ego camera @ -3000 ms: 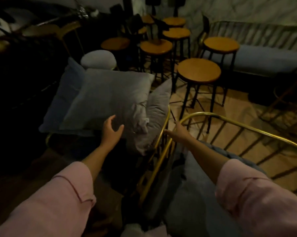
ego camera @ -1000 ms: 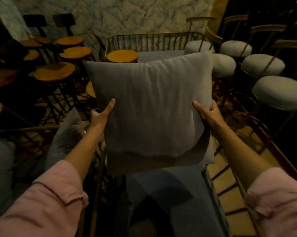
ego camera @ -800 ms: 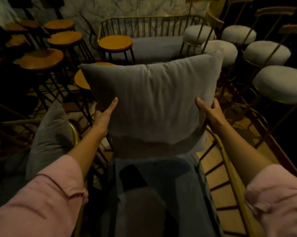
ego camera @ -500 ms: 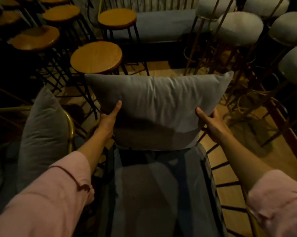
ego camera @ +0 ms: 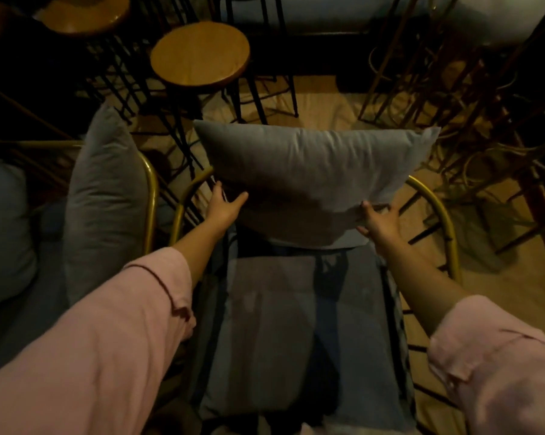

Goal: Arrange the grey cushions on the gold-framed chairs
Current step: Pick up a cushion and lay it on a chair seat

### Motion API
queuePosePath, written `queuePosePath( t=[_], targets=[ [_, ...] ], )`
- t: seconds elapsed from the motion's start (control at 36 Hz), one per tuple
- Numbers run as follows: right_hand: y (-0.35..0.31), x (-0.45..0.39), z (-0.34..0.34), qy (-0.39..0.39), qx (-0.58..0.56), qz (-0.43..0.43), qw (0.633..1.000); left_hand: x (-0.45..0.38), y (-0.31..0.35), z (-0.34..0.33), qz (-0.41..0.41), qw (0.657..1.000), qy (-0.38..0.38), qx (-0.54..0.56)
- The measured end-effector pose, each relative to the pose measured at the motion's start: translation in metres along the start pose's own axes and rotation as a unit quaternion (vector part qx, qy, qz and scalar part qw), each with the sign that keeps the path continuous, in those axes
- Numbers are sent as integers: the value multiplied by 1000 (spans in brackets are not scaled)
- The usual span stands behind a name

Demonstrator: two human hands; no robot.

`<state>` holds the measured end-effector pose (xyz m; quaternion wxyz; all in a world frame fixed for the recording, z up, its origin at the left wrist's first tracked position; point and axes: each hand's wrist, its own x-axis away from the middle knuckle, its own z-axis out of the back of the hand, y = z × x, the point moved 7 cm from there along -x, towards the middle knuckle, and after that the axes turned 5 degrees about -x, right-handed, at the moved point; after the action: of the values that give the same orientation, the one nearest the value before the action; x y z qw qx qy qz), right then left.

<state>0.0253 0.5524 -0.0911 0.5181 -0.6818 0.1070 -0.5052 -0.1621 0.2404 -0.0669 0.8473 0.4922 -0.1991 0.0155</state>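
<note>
Two hands on one grey cushion, frame centre: plump, square, creased, propped at the far end of a gold-framed chair. Left hand grips its lower left edge, right hand its lower right. Second cushion stands in the left-hand chair.
</note>
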Motion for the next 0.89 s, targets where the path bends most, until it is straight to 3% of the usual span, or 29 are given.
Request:
queuePosePath(
  t=[0.08,0.19,0.42,0.53,0.69,0.89],
  targets=[
    [10,28,-18,-17,70,-25,997,20,-2,24,-12,1000,10,-25],
    [18,74,-69,-124,131,-2,984,48,-8,76,-15,998,55,-27],
    [27,169,-195,-328,310,15,892,97,-51,239,-5,972,234,-11],
    [31,217,-251,-394,333,41,856,119,-100,301,31,963,267,-25],
    [50,262,-333,-401,380,59,831,134,-188,360,98,952,291,3],
    [75,294,-426,-344,352,128,861,104,-253,392,158,952,257,42]
  ],
)
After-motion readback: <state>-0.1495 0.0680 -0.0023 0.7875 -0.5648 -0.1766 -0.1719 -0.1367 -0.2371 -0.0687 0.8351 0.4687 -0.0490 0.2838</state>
